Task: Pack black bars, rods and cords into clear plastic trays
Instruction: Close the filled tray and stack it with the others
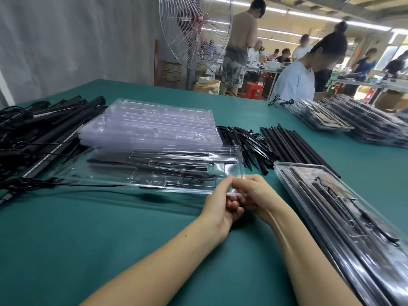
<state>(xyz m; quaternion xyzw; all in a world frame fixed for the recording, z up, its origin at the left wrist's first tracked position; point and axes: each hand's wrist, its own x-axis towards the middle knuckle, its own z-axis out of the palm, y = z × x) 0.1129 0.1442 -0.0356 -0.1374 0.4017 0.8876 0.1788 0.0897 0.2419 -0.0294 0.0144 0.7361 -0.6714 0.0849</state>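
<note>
- Green table (88, 250); both forearms come in from the bottom edge and the hands meet at centre.
- Left hand (218, 202): thumb and fingers pinching the near-right corner of the clear tray (72, 171).
- Right hand (254, 193): fingers curled, nipping that same corner, touching the left hand.
- The tray lies flat in front of the hands, long side running left-right. Black bars (185, 160) sit in its slots, coiled cord (198, 180) in the pocket nearest the hands.
- Near right: stack of packed trays (344, 217), angled, running off the bottom edge.
- Left: heap of long black bars and cords (33, 133).
- Just behind the held tray: stack of empty clear trays (154, 122).
- Right of that stack: pile of pointed black pieces (242, 142), then a row of black rods (293, 144).
- Far right: more packed trays (353, 120), loose cord (276, 102) just beside them.
- Beyond the table: pedestal fan (194, 29), person in a white shirt (295, 82), other workers, blurred.
</note>
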